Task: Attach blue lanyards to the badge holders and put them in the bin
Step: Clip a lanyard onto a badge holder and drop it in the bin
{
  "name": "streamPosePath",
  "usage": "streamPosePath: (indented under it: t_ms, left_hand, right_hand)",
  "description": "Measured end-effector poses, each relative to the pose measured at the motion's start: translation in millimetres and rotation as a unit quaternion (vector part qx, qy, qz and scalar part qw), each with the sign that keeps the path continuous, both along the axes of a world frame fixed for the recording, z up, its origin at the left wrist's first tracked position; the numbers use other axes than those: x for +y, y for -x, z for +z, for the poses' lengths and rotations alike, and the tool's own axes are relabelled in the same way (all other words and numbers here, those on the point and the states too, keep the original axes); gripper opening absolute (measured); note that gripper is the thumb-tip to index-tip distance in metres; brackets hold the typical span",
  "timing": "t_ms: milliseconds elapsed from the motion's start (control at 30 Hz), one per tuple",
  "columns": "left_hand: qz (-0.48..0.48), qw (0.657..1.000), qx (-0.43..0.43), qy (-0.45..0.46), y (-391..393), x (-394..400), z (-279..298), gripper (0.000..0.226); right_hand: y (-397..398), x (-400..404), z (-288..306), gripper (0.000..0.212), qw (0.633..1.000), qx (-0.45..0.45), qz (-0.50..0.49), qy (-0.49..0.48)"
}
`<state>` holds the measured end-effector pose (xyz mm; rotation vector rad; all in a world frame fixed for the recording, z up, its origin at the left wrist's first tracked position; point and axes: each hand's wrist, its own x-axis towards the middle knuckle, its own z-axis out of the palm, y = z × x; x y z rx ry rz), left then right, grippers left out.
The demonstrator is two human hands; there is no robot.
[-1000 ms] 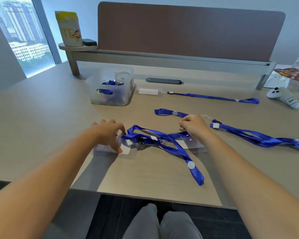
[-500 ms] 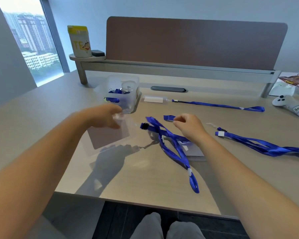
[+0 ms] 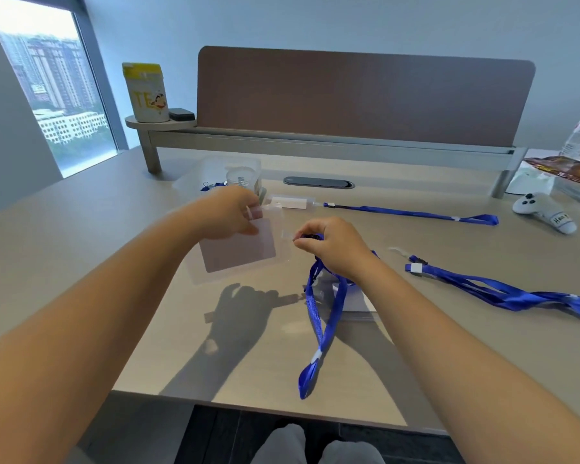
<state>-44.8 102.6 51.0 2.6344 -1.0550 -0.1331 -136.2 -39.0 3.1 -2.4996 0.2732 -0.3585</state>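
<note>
My left hand [image 3: 228,214] pinches the top edge of a clear badge holder [image 3: 238,251] and holds it above the desk. My right hand [image 3: 335,244] pinches the black clip end of a blue lanyard [image 3: 322,326], right beside the holder's tab. The lanyard's loop hangs down to the desk's front edge. Under my right wrist lies a stack of badge holders [image 3: 352,296]. The clear bin [image 3: 228,172] stands behind my left hand, partly hidden. A finished badge with lanyard [image 3: 409,213] lies behind it to the right. More blue lanyards [image 3: 503,293] lie at the right.
A white game controller [image 3: 546,212] and a plastic bag [image 3: 576,169] sit at the far right. A yellow-topped canister [image 3: 146,92] stands on the raised shelf [image 3: 161,123] before a brown divider panel. A dark cable grommet [image 3: 318,182] is set in the desk.
My left hand has lifted the badge holder off the desk. My right hand has raised the lanyard's clip end up to the holder's tab.
</note>
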Motion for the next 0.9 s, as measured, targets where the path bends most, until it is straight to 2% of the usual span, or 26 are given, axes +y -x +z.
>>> streamPosePath:
  t_ms: [67,133,267,367,467,567,633,733,900]
  left_hand:
    - [0.035,0.998,-0.017,0.048,-6,-4,-5,0.025]
    - [0.072,0.991,-0.054,0.098,-10,-8,-12,0.028]
    - [0.118,0.957,-0.175,0.201,-7,-16,-21,0.046]
    - [0.052,0.939,-0.201,0.273,5,-20,-26,0.034]
    - [-0.034,0.947,-0.19,0.256,14,-25,-34,0.031]
    - [-0.042,0.95,-0.164,0.264,17,-30,-37,0.036]
    - [-0.037,0.946,-0.175,0.271,17,-34,-38,0.035]
    - [-0.045,0.934,-0.228,0.272,17,-37,-36,0.029]
    - [-0.086,0.889,-0.383,0.237,16,-34,-32,0.016]
  right_hand:
    - [-1,-1,2,0.025,0.996,-0.034,-0.015,0.083]
    - [-1,-1,6,0.026,0.996,-0.056,-0.009,0.075]
    - [-2,0,18,0.021,0.988,-0.062,0.009,-0.141]
    - [-5,-3,21,0.02,0.963,-0.053,-0.014,-0.265]
    - [-6,-5,22,0.016,0.946,-0.057,-0.029,-0.318]
    - [-5,-7,21,0.019,0.946,-0.058,-0.032,-0.317]
    - [-5,-8,21,0.023,0.951,-0.059,-0.037,-0.301]
    - [-4,-9,23,0.023,0.955,-0.066,-0.04,-0.286]
    - [-2,-7,28,0.023,0.955,-0.072,-0.03,-0.287]
